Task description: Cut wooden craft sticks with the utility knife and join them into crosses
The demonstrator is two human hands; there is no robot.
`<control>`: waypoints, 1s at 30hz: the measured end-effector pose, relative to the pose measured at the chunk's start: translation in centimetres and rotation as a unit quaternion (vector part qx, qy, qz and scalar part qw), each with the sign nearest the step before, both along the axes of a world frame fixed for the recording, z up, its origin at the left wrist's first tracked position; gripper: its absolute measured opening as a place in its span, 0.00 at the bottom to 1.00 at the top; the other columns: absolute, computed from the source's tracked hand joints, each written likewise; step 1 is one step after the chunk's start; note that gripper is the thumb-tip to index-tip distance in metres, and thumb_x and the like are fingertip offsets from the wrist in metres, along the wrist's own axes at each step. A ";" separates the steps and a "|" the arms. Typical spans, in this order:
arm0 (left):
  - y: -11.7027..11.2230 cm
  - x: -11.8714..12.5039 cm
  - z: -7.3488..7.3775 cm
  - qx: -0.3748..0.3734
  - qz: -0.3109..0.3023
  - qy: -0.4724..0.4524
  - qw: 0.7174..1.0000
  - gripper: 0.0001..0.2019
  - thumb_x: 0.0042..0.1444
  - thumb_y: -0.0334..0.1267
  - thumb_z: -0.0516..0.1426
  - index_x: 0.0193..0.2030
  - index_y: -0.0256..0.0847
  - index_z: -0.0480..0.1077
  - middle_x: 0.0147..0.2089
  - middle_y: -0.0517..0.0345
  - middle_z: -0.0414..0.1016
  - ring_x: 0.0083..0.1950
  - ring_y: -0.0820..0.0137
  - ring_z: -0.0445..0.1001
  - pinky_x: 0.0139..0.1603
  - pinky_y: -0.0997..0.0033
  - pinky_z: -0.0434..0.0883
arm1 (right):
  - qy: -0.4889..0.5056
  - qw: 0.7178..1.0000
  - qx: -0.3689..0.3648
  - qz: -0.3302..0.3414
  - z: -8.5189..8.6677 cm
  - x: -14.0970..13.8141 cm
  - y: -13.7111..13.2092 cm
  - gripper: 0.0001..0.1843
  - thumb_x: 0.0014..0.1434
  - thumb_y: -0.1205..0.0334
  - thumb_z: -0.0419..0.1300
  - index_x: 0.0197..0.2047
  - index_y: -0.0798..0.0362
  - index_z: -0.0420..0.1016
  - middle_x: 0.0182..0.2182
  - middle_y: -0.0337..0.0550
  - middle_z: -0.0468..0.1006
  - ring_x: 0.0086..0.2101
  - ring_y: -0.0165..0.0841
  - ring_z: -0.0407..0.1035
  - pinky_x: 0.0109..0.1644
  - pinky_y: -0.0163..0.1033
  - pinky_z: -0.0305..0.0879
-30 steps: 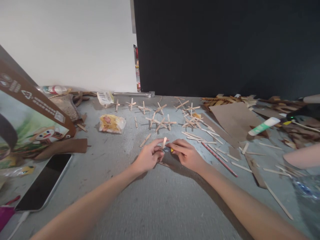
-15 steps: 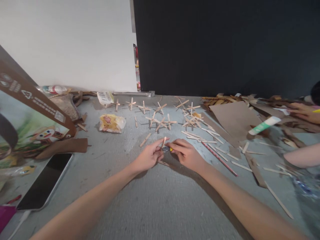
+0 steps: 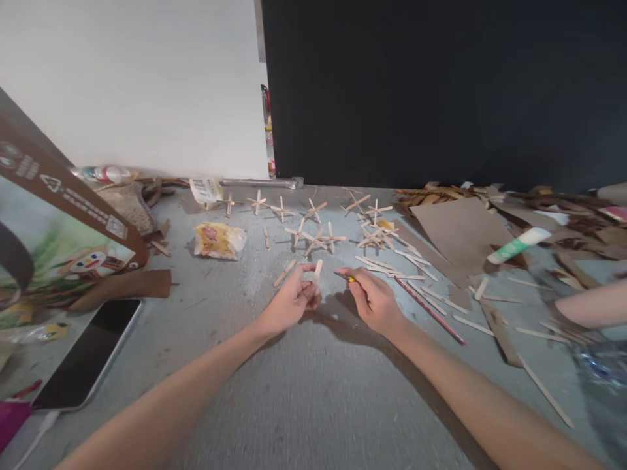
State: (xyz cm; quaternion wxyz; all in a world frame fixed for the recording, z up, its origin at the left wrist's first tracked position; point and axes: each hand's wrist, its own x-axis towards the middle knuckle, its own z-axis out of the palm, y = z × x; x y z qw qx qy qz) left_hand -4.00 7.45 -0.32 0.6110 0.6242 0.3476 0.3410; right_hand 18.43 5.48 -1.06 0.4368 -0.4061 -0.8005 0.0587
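My left hand (image 3: 290,301) is closed on a wooden craft stick (image 3: 318,271), which points up from between its fingers. A short gap to the right, my right hand (image 3: 375,297) grips a small yellow-handled knife (image 3: 349,279) with its thin tip toward the stick. Most of the handle is hidden in my fingers. Another craft stick (image 3: 284,273) lies on the grey table (image 3: 294,405) just beyond my left hand. Crossed-stick pieces (image 3: 315,242) stand farther back, and loose sticks (image 3: 377,266) lie right of my right hand.
Left are a phone (image 3: 88,356), a printed bag (image 3: 73,241) and a snack packet (image 3: 219,241). At right lie a red striped straw (image 3: 431,311), a glue stick (image 3: 519,246), cardboard (image 3: 455,228) and another person's forearm (image 3: 595,303). A black panel (image 3: 441,91) stands behind.
My hands have drawn apart: the knife has moved right and up, away from the stick in my left hand. The other person's hand at the far right has left the view.
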 end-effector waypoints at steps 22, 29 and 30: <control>0.5 0.3 -1.2 0.310 0.048 0.274 0.909 0.11 0.63 0.28 0.59 0.48 0.43 0.81 0.43 0.52 0.79 0.51 0.61 0.74 0.58 0.55 0.69 | -0.330 0.870 -0.323 -0.175 4.9 -3.6 -2.3 0.19 0.72 0.48 0.55 0.38 0.51 0.78 0.31 0.49 0.82 0.31 0.38 0.78 0.28 0.38 0.47; 0.2 0.3 -0.8 0.268 0.068 0.242 0.930 0.06 0.61 0.29 0.63 0.42 0.42 0.79 0.40 0.53 0.78 0.47 0.63 0.76 0.54 0.59 0.73 | -0.330 0.887 -0.292 -0.140 4.4 -1.6 -3.6 0.07 0.69 0.56 0.61 0.44 0.49 0.76 0.30 0.43 0.82 0.29 0.37 0.76 0.28 0.37 0.47; 0.3 0.3 -0.9 0.282 0.063 0.241 0.927 0.05 0.61 0.29 0.63 0.40 0.42 0.79 0.39 0.53 0.78 0.48 0.63 0.76 0.54 0.59 0.73 | -0.330 0.891 -0.286 -0.123 4.2 -1.3 -4.0 0.06 0.68 0.58 0.62 0.46 0.48 0.76 0.30 0.42 0.83 0.29 0.36 0.76 0.28 0.36 0.48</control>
